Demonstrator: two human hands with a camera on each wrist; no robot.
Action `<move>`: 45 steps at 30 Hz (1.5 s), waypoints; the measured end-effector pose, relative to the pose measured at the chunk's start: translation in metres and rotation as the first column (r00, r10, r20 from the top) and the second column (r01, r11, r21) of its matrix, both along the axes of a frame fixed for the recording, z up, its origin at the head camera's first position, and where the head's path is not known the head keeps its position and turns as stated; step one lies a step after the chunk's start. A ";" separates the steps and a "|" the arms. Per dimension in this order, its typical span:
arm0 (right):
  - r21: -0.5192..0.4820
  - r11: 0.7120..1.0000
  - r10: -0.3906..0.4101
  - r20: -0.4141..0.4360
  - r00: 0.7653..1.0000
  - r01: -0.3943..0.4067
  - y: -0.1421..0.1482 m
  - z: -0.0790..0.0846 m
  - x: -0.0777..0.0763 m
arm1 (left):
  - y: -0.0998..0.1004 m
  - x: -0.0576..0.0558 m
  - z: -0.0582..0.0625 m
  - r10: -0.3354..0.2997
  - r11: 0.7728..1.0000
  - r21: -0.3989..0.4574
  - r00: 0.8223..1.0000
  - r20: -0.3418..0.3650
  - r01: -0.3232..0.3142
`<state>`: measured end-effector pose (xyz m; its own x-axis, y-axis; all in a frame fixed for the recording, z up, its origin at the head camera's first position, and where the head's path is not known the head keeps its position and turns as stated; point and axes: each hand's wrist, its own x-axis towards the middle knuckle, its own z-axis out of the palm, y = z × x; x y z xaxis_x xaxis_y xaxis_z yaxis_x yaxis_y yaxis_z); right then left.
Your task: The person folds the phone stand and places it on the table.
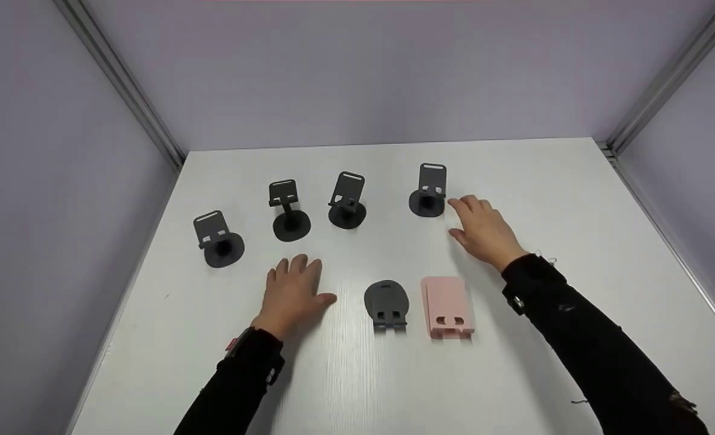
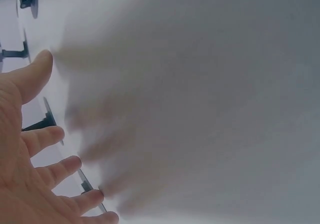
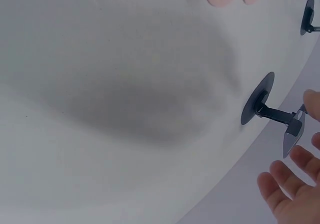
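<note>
No text, label or number is legible anywhere (stands included).

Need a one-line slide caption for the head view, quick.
Right hand open beside the rightmost upright stand; left hand flat on white table.

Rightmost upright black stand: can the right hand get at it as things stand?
Probably yes. The right hand is open, fingertips just beside the rightmost black stand, with only bare table between them. The wrist view shows no obstruction.
</note>
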<state>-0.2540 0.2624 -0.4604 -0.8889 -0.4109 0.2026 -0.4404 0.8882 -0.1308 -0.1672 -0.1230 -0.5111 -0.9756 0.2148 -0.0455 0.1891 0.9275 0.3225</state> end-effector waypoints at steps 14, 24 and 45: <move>0.070 0.995 -0.071 0.091 0.993 0.064 -0.003 -0.001 -0.018 | -0.002 0.002 -0.002 -0.006 1.000 0.010 0.999 -0.035 0.006; 0.080 0.993 -0.094 0.158 0.983 0.082 0.001 -0.007 -0.021 | -0.001 0.001 -0.003 -0.006 1.000 -0.008 0.999 -0.038 0.006; 0.056 0.998 -0.013 0.043 0.999 0.011 -0.017 -0.014 -0.022 | -0.001 0.003 -0.004 0.003 1.000 -0.004 1.000 -0.029 -0.003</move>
